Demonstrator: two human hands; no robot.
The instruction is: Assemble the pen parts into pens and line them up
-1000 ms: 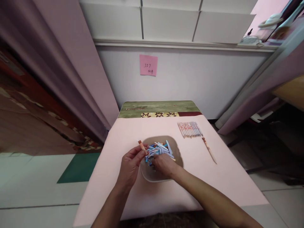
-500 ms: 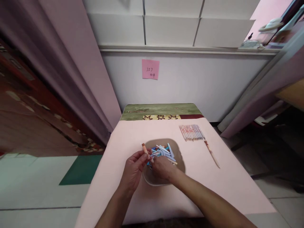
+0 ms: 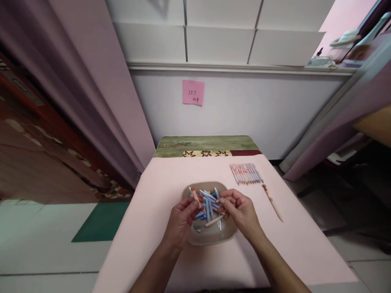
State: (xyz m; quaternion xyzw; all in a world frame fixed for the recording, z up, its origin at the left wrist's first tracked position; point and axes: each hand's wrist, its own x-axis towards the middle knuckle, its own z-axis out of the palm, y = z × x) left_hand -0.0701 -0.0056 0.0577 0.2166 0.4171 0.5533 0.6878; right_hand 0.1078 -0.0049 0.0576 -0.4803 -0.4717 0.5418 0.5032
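Between the fingertips of my left hand is an orange pen barrel with a brown end, tilted up, and a thin white piece beside it. My right hand hovers over the right side of a beige plastic bin, thumb and fingers pinched together; what they hold is too small to name. Inside the bin lie several blue and lilac pen parts, a cream barrel and thin white pieces. Both hands are above the bin, apart from each other.
A row of pens lies at the table's back right, with a single brown-topped pen beside it. Pink cloth covers most of the table. Behind it stands a white wall with a pink note.
My right hand has come up out of the bin and moved to its right side, uncovering the pen parts. My left hand, still holding the orange barrel, has shifted slightly right.
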